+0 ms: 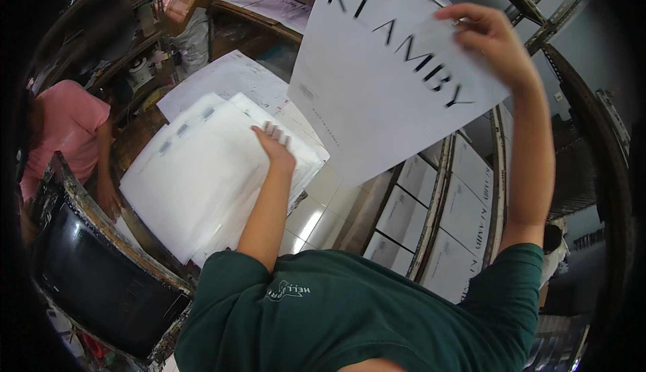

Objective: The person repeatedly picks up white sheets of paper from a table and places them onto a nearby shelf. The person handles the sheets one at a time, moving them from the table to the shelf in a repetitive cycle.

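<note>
My right hand [488, 39], raised at the upper right, grips the edge of a large white printed sheet [363, 82] between thumb and fingers. Big black lettering runs along the sheet's upper part, and the sheet hangs tilted in the air. Lower and to the left, my left hand [274, 146] is over the right part of a stack of white sheets [202, 163]. Its thumb stands apart from its fingers, which are smeared by motion. Small grey marks lie near the stack's far left edge.
Racks with printed sheets [461, 204] stand close on my right, and a shelf [269, 8] holds more at the back. A person in a pink shirt [67, 123] is at the left, beside a dark framed screen [101, 271]. Shiny floor tiles [316, 214] show between.
</note>
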Tool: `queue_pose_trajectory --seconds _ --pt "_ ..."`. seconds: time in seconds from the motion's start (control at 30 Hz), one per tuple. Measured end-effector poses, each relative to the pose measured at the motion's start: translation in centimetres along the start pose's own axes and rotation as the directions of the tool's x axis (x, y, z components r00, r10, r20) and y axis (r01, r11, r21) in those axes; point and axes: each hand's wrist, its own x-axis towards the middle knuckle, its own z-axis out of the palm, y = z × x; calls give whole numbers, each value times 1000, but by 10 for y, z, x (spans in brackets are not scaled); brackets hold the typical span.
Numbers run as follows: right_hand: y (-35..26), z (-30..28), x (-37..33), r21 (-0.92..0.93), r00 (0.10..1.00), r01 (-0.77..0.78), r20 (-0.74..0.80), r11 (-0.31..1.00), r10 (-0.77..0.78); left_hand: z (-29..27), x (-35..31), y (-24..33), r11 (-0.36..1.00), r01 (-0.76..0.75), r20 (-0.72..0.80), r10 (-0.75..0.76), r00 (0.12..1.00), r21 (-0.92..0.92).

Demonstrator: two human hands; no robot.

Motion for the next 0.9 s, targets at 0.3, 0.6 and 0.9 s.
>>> queue_pose_trajectory --seconds 0.3,0.6,0.9 --pt "5 -117 -47 92 947 -295 -107 951 304 86 -125 -7 849 521 810 -240 535 -92" --pt "36 -140 -86 163 901 -381 -155 910 405 73 -166 21 651 758 914 -323 247 25" --pt "76 -124 -116 -78 886 -447 -180 891 428 66 -150 3 735 670 818 -446 362 104"
